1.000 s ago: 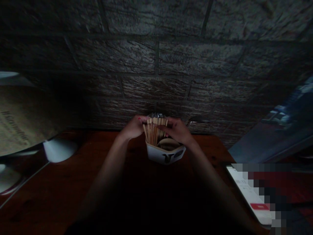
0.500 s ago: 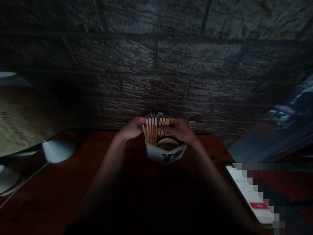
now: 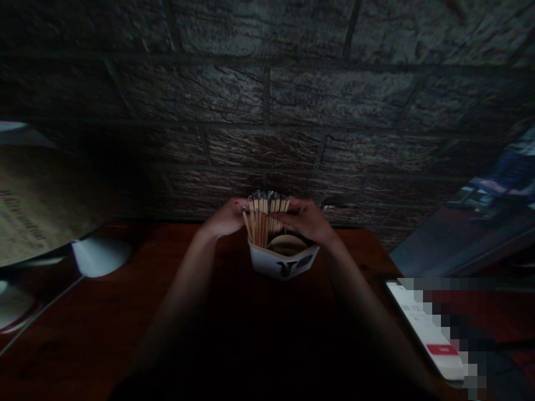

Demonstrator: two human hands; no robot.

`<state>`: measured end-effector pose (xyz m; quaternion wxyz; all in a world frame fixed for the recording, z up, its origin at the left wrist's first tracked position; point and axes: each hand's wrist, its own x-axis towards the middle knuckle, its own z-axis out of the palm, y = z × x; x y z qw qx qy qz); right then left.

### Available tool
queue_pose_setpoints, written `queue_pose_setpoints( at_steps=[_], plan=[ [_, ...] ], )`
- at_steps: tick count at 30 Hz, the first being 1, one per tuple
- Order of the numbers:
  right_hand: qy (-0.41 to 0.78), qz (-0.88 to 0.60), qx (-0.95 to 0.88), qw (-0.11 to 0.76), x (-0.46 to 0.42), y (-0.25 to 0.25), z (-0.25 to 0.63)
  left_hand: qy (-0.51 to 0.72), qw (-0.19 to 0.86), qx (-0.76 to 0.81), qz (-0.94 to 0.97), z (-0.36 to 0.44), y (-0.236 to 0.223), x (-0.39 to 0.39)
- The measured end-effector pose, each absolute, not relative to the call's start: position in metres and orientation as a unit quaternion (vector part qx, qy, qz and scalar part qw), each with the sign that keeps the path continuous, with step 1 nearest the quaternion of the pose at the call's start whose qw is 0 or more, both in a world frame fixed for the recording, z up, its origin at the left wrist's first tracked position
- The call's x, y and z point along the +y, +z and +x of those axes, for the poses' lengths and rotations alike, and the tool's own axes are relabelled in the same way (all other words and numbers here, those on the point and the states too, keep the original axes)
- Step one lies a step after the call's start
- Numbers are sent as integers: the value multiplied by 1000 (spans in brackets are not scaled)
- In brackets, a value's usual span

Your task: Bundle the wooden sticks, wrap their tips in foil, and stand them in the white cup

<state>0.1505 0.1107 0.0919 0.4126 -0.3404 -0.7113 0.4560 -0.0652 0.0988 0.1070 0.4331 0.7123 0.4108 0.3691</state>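
A white angular holder (image 3: 284, 264) with a dark mark on its front stands on a dark red-brown table (image 3: 125, 312), close to the brick wall. A bundle of thin wooden sticks (image 3: 265, 223) stands upright in its left side. My left hand (image 3: 225, 218) curls against the left of the bundle, fingers closed round it. My right hand (image 3: 307, 220) presses the sticks from the right, fingertips on their tops. Inside the holder, in front of the sticks, lies a round tan thing (image 3: 287, 243). The scene is very dim.
A dark brick wall (image 3: 267, 111) rises right behind the table. At left stand a white lamp base (image 3: 100, 255) and a tan printed sheet (image 3: 37, 206). A white device (image 3: 430, 334) lies at lower right beside a blurred patch. A lit screen (image 3: 480, 223) leans at right.
My hands have shifted slightly on the sticks, drawing the bundle a little tighter and more upright. The holder has barely moved.
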Motion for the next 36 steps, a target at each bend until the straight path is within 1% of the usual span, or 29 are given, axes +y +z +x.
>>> queue_pose_setpoints(
  at_steps=[9, 15, 17, 22, 26, 29, 33, 36],
  plan=[
    [431, -372, -721, 396, 109, 92, 148, 385, 406, 397, 727, -68, 99, 106],
    [495, -339, -706, 377, 104, 102, 154, 378, 412, 383, 735, -69, 96, 109],
    [493, -348, -707, 369, 105, 103, 157, 382, 406, 380, 738, -68, 96, 108],
    [416, -348, -753, 372, 110, 100, 161, 370, 415, 369, 745, -68, 92, 110],
    [352, -361, -779, 373, 112, 98, 163, 388, 414, 370, 736, -65, 86, 114],
    [322, -368, -791, 368, 113, 96, 165, 402, 417, 372, 725, -62, 85, 113],
    [275, -383, -798, 375, 113, 97, 164, 419, 396, 363, 732, -57, 84, 113],
    [262, -384, -805, 369, 111, 99, 162, 421, 392, 359, 735, -56, 81, 115]
  ],
)
